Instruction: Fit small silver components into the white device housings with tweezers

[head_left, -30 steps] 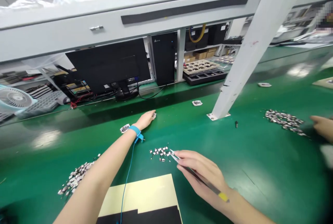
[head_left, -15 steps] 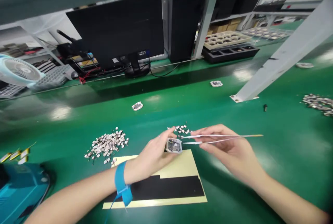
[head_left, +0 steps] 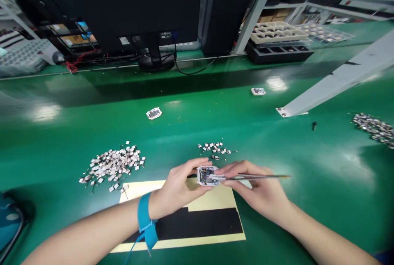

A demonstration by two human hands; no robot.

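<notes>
My left hand [head_left: 181, 185], with a blue strap [head_left: 145, 215] round its wrist, grips a small white housing [head_left: 203, 176] by its edges. Electronic parts show inside the housing's open face. Tweezers [head_left: 243, 177] are pinched in my right hand [head_left: 261, 187], their tips over the inside of the housing. Whether the tips hold a tiny part is too small to tell. Both hands are above a yellow sheet [head_left: 212, 203] with a black strip [head_left: 203, 223]. Just beyond them lies a small group of little square parts [head_left: 214, 147].
A larger pile of square parts [head_left: 115, 162] lies left; another heap of small parts [head_left: 374, 127] is far right. Two similar housings [head_left: 154, 113] rest farther back. A slanted grey post [head_left: 332, 80] stands right. Behind are a monitor [head_left: 132, 6] and stacked trays [head_left: 277, 51].
My right hand has moved left, bringing the tweezers from beside the housing to over it; their arms have closed together. The camera view has tilted down.
</notes>
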